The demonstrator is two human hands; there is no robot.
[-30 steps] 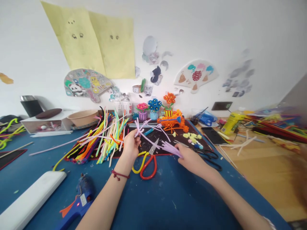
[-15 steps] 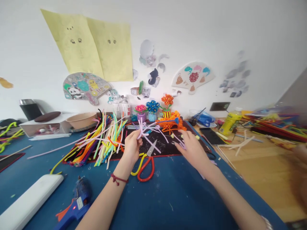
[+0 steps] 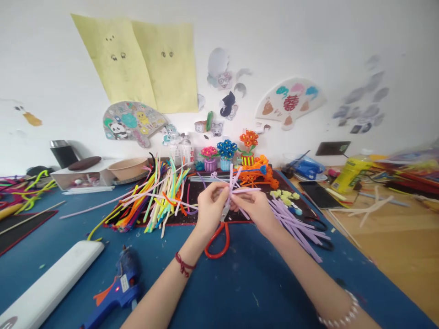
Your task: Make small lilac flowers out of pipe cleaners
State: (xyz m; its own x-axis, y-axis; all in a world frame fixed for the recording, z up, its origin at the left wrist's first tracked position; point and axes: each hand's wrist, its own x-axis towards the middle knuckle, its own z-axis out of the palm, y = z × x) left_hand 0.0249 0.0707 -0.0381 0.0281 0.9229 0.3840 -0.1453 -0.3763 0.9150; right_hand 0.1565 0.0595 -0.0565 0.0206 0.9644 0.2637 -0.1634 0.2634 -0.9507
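Note:
My left hand (image 3: 213,203) is closed in a pinch on a small bunch of lilac pipe cleaners (image 3: 232,176), whose ends fan out above the fingers. From the other side my right hand (image 3: 258,209) meets it, fingers closed on a lilac piece reaching the same bunch; the fingertips partly hide where they join. Under the hands lie scissors (image 3: 226,242) with a red handle, their blades mostly covered. A pile of cut lilac pipe cleaners (image 3: 298,226) rests beside my right forearm, near pale yellow fuzzy bits (image 3: 285,196).
Bundled colourful pipe cleaners (image 3: 168,196) lie left of the hands. A blue glue gun (image 3: 123,285) and a white case (image 3: 55,278) are at front left. Behind stand three potted craft flowers (image 3: 226,153) and orange pipe-cleaner pieces (image 3: 260,171). A phone (image 3: 318,194) lies at right.
My right hand has moved left from the lilac pile to the bunch and now grips a piece there. My left hand has shifted slightly right over the scissors. The view has turned slightly.

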